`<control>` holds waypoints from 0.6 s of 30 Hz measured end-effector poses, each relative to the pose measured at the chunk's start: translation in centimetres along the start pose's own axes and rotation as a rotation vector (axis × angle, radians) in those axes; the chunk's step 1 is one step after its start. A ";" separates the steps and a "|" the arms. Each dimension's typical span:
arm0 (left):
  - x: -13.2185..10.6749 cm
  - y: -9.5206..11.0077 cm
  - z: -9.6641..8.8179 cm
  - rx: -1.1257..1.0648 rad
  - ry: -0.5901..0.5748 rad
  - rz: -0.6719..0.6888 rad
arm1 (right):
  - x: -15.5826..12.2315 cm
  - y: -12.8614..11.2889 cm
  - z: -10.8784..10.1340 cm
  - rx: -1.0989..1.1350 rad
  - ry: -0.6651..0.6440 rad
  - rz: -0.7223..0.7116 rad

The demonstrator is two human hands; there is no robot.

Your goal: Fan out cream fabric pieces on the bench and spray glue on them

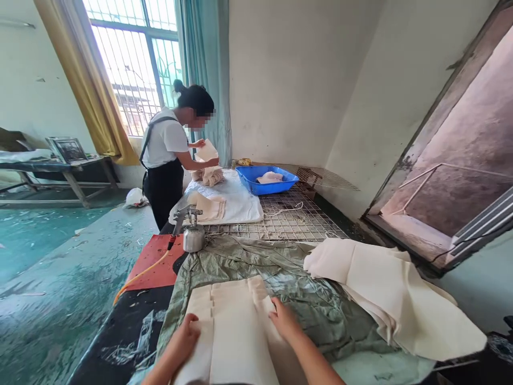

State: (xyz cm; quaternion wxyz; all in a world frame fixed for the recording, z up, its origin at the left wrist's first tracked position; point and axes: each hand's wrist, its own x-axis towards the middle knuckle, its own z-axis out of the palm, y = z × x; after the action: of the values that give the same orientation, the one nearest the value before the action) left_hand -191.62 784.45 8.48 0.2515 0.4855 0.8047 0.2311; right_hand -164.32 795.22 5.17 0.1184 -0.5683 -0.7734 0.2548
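Observation:
A cream fabric piece (pixel 236 331), creased into several panels, lies before me on a rumpled green cloth (pixel 316 305). My left hand (pixel 187 335) grips its left edge with curled fingers. At the opposite edge, my right hand (pixel 284 319) pinches a raised flap between thumb and fingers. To the right lies a stack of similar cream pieces (pixel 377 283), loosely fanned over the cloth. Beyond the fabric stands a spray gun (pixel 194 235) with a metal cup, its orange hose (pixel 140 275) running down to the left.
Across the table a co-worker (pixel 168 149) in a dark apron handles cream sheets (pixel 206 152). A blue tub (pixel 266 182) holding pale material rests on a wire mesh (pixel 296 219). A white cloth (pixel 244 206) bears more cream pieces. An open doorway (pixel 452 139) is at right.

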 end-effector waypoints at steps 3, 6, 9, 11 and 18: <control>-1.0 -1.2 1.2 0.026 -0.050 0.006 | -0.7 0.4 -0.1 -0.043 -0.036 0.001; -0.9 -1.4 0.9 0.052 -0.056 0.056 | -0.9 -0.2 -1.2 -0.079 -0.031 -0.064; -0.4 -1.4 0.5 0.105 -0.088 0.049 | -0.9 -1.0 -1.6 -0.099 -0.048 -0.067; -0.3 -1.4 0.6 0.143 -0.113 0.034 | -1.0 -1.2 -1.4 -0.119 -0.068 -0.049; -0.8 -1.5 1.5 0.325 -0.113 0.028 | -1.5 -0.6 -0.6 -0.182 -0.032 -0.033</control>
State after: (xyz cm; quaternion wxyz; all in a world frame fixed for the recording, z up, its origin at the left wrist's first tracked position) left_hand -191.32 783.31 6.55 0.2113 0.5430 0.8094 0.0738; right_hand -164.04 793.84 6.19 0.0582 -0.5599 -0.8042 0.1905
